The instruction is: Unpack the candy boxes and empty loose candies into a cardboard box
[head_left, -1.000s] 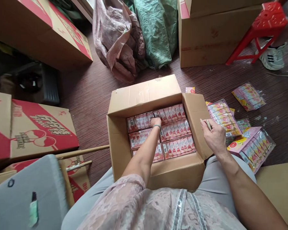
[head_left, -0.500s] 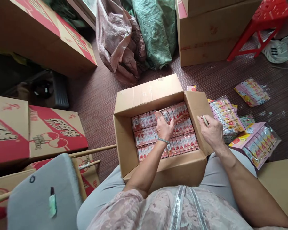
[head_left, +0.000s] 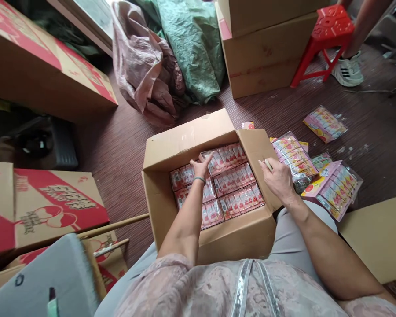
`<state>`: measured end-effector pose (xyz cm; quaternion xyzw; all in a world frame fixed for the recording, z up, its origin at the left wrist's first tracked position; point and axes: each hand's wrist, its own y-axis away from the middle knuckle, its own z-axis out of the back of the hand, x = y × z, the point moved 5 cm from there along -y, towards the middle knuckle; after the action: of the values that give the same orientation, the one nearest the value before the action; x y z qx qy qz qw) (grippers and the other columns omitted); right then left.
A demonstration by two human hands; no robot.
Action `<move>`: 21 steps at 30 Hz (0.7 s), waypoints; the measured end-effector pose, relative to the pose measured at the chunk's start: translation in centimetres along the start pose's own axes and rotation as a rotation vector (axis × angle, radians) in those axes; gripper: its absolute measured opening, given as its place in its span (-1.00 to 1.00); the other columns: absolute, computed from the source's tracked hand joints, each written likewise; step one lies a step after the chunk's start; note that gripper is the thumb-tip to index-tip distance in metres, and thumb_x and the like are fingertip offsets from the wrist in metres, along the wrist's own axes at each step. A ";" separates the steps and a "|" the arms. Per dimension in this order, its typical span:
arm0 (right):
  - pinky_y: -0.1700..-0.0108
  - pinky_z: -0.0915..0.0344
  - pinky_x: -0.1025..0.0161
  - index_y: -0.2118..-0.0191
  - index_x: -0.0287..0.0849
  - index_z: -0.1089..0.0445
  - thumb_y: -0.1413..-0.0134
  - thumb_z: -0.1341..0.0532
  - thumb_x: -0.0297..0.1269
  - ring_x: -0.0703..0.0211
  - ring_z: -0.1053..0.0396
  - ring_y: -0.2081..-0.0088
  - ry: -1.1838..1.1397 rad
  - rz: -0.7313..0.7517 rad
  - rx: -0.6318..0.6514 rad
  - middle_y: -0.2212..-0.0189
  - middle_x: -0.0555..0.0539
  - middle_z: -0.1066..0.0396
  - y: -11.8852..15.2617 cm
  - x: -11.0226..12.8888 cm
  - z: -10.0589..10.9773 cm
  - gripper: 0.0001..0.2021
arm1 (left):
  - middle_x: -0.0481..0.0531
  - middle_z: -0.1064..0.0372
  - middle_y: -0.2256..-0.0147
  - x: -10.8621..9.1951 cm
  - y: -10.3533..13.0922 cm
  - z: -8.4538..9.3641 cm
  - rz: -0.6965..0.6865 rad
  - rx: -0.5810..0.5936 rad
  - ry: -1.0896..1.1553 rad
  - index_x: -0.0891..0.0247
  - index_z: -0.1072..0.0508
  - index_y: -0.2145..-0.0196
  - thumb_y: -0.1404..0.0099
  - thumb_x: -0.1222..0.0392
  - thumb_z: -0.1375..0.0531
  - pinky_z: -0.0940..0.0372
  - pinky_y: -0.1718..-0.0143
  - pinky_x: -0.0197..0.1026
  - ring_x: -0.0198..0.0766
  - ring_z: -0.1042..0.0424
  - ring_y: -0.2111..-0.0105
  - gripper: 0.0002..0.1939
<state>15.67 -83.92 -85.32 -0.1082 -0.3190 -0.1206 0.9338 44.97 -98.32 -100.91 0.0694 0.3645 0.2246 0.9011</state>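
An open cardboard box (head_left: 203, 132) stands between my legs, filled with rows of clear-wrapped packs of pink-and-red sachets (head_left: 234, 178). My left hand (head_left: 202, 169) is inside it near the far side, thumb and fingers spread. Its fingertips are at the left end of the far right pack (head_left: 226, 157), which sits a little askew; whether they touch it I cannot tell. My right hand (head_left: 279, 179) is closed round a small, pale greenish tool (head_left: 268, 164) above the box's right flap (head_left: 257, 152). The tool's kind is unclear.
Yellow-and-pink sachet packs (head_left: 295, 154) lie on the floor to the right. A grey padded seat (head_left: 66, 268) and red-printed cartons (head_left: 59, 198) stand at the left. Woven sacks (head_left: 191, 48), stacked cartons (head_left: 267, 57) and a red stool (head_left: 333, 31) with a person's foot (head_left: 348, 70) are beyond.
My left hand has moved left off the top of the far right pack, and its fingers have spread. My right hand keeps its hold on the small tool. The whole view has shifted.
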 end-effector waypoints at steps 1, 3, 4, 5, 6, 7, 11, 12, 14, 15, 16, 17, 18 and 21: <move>0.35 -0.01 0.22 0.47 -0.08 -0.24 -0.37 -0.16 -0.16 0.17 -0.26 0.47 0.004 -0.001 0.017 0.49 -0.06 -0.42 -0.1 0.0 -0.2 -0.67 | 0.27 -0.38 -0.15 -0.7 -0.5 -0.5 0.006 0.036 0.024 0.26 -0.15 -0.22 -0.28 -0.21 -0.37 -0.36 -0.19 -0.13 -0.13 -0.45 -0.15 -0.21; 0.34 -0.03 0.22 0.41 -0.08 -0.31 -0.39 -0.16 -0.16 0.15 -0.32 0.43 0.007 -0.009 0.051 0.43 -0.08 -0.48 -0.2 0.0 -0.5 -0.71 | 0.31 -0.38 -0.19 -1.9 -0.8 -1.1 0.035 0.084 0.022 0.26 -0.21 -0.20 -0.14 -0.18 -0.48 -0.34 -0.22 -0.09 0.00 -0.42 -0.22 -0.14; 0.33 -0.04 0.23 0.36 -0.08 -0.35 -0.40 -0.16 -0.16 0.14 -0.35 0.41 0.007 -0.017 0.065 0.40 -0.09 -0.51 -0.2 0.1 -0.7 -0.75 | 0.32 -0.39 -0.18 -2.4 -0.5 -1.1 0.042 0.101 -0.009 0.26 -0.26 -0.17 -0.09 -0.16 -0.50 -0.36 -0.22 -0.04 0.06 -0.42 -0.22 -0.15; 0.32 -0.06 0.23 0.30 -0.08 -0.38 -0.41 -0.16 -0.17 0.12 -0.39 0.38 0.005 -0.026 0.077 0.36 -0.10 -0.53 -0.3 0.1 -0.8 -0.78 | 0.31 -0.42 -0.14 -2.7 -0.1 -0.8 0.050 0.101 -0.039 0.26 -0.29 -0.13 -0.06 -0.15 -0.50 -0.38 -0.20 0.01 0.10 -0.44 -0.20 -0.18; 0.31 -0.07 0.23 0.24 -0.09 -0.41 -0.42 -0.16 -0.18 0.10 -0.42 0.35 -0.001 -0.035 0.086 0.32 -0.11 -0.55 -0.3 0.2 -0.9 -0.82 | 0.29 -0.45 -0.10 -2.9 0.5 -0.1 0.057 0.082 -0.057 0.25 -0.31 -0.10 -0.04 -0.14 -0.51 -0.40 -0.17 0.06 0.14 -0.46 -0.17 -0.20; 0.30 -0.09 0.24 0.18 -0.09 -0.43 -0.43 -0.16 -0.19 0.08 -0.45 0.31 -0.011 -0.039 0.094 0.28 -0.12 -0.57 -0.4 0.3 -1.0 -0.84 | 0.26 -0.47 -0.06 -2.9 1.2 0.9 0.056 0.044 -0.057 0.25 -0.32 -0.09 -0.03 -0.14 -0.51 -0.42 -0.15 0.10 0.15 -0.48 -0.14 -0.21; 0.23 -0.16 0.25 0.04 -0.10 -0.43 -0.47 -0.13 -0.24 0.06 -0.50 0.22 -0.059 -0.043 0.101 0.16 -0.14 -0.59 -0.5 0.3 -0.2 -0.84 | 0.17 -0.48 -0.03 -1.9 6.2 6.7 -0.086 -0.064 0.122 0.22 -0.30 -0.11 0.01 -0.12 -0.50 -0.45 -0.14 0.13 0.10 -0.50 -0.09 -0.17; 0.22 -0.17 0.26 0.04 -0.11 -0.43 -0.48 -0.11 -0.24 0.07 -0.50 0.22 -0.072 -0.048 0.094 0.16 -0.14 -0.59 -0.5 0.2 0.4 -0.83 | 0.17 -0.47 -0.05 -1.4 8.2 8.1 -0.159 -0.037 0.211 0.20 -0.27 -0.15 -0.01 -0.12 -0.49 -0.46 -0.14 0.09 0.07 -0.51 -0.10 -0.16; 0.20 -0.19 0.27 0.05 -0.12 -0.43 -0.50 -0.07 -0.25 0.09 -0.50 0.22 -0.112 -0.063 0.071 0.20 -0.13 -0.58 0.1 0.0 1.7 -0.81 | 0.18 -0.44 -0.11 0.2 13.1 10.5 -0.288 0.070 0.368 0.16 -0.19 -0.24 -0.04 -0.13 -0.47 -0.47 -0.13 0.00 0.03 -0.51 -0.11 -0.08; 0.19 -0.20 0.28 0.06 -0.13 -0.42 -0.51 -0.06 -0.25 0.10 -0.50 0.22 -0.139 -0.060 0.064 0.21 -0.13 -0.58 0.5 0.0 2.3 -0.79 | 0.19 -0.42 -0.13 1.3 15.8 11.3 -0.325 0.129 0.416 0.13 -0.14 -0.28 -0.02 -0.15 -0.47 -0.48 -0.12 -0.02 0.03 -0.51 -0.12 -0.02; 0.18 -0.21 0.28 0.06 -0.13 -0.42 -0.52 -0.04 -0.24 0.11 -0.49 0.22 -0.169 -0.042 0.065 0.21 -0.13 -0.57 1.1 0.2 2.7 -0.78 | 0.20 -0.40 -0.15 2.6 18.5 11.8 -0.341 0.187 0.438 0.10 -0.10 -0.31 0.01 -0.18 -0.49 -0.48 -0.12 -0.03 0.04 -0.50 -0.13 0.05; 0.16 -0.23 0.28 0.05 -0.14 -0.42 -0.52 -0.03 -0.23 0.11 -0.49 0.20 -0.200 -0.006 0.077 0.20 -0.13 -0.57 1.9 0.5 2.9 -0.77 | 0.21 -0.38 -0.16 3.9 20.9 12.0 -0.342 0.234 0.447 0.08 -0.07 -0.32 0.06 -0.21 -0.50 -0.48 -0.12 -0.03 0.06 -0.49 -0.15 0.12; 0.14 -0.24 0.28 0.02 -0.14 -0.41 -0.53 -0.02 -0.22 0.12 -0.49 0.18 -0.225 0.046 0.100 0.18 -0.13 -0.57 2.8 1.0 2.8 -0.76 | 0.23 -0.37 -0.17 5.4 23.1 12.0 -0.338 0.267 0.454 0.08 -0.05 -0.33 0.11 -0.23 -0.52 -0.46 -0.14 -0.01 0.08 -0.47 -0.18 0.17; 0.04 -0.26 0.27 -0.11 -0.15 -0.39 -0.54 -0.02 -0.20 0.10 -0.49 0.06 -0.228 0.244 0.219 0.03 -0.16 -0.55 6.7 3.5 1.3 -0.72 | 0.28 -0.30 -0.22 9.6 27.3 11.3 -0.354 0.262 0.451 0.10 -0.02 -0.31 0.15 -0.25 -0.55 -0.36 -0.26 0.04 0.12 -0.36 -0.28 0.22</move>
<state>19.63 -77.74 -82.99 -0.0569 -0.4185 0.0420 0.9055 49.16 -69.19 -90.79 0.0687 0.5875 0.0250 0.8059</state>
